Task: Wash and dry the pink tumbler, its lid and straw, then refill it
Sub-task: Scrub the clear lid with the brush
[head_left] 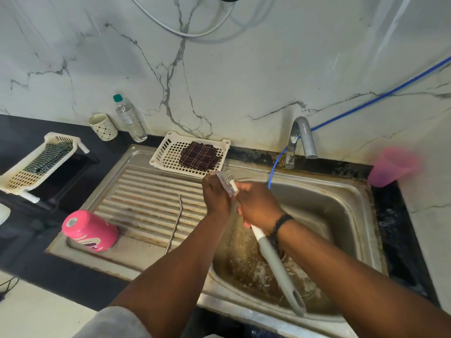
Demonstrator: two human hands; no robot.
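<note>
Lid (224, 183): clear, held edge-on over the seam between drainboard and basin, long axis running from upper left to lower right, top edge toward the wall. Left hand (216, 195) grips it, fingers curled round the near side, back of the hand to the camera. Bottle brush (273, 254): long axis diagonal, bristle head up and away at the lid, grey handle end pointing down toward the front of the sink. Bristles touch the lid's far side just above the left hand. Right hand (258, 207) wraps the white upper shaft, closed tight, dark band on the wrist. Pink tumbler (89, 231): mouth down on the drainboard's near left corner, base up, tilted slightly, well apart from both hands. Straw (175, 223): metal, lying along the drainboard ribs near its right edge, bent tip toward the wall, long axis roughly front to back. Sink (361, 215): basin wall stained brown. Faucet (301, 140) at the back, spout turned right. White basket (168, 148) behind the drainboard with a dark checked cloth (199, 156) in it. Pink plastic cup (393, 167), blurred, on the counter right of the sink. Water bottle (129, 118) and patterned cup (103, 126) stand against the wall at left.
</note>
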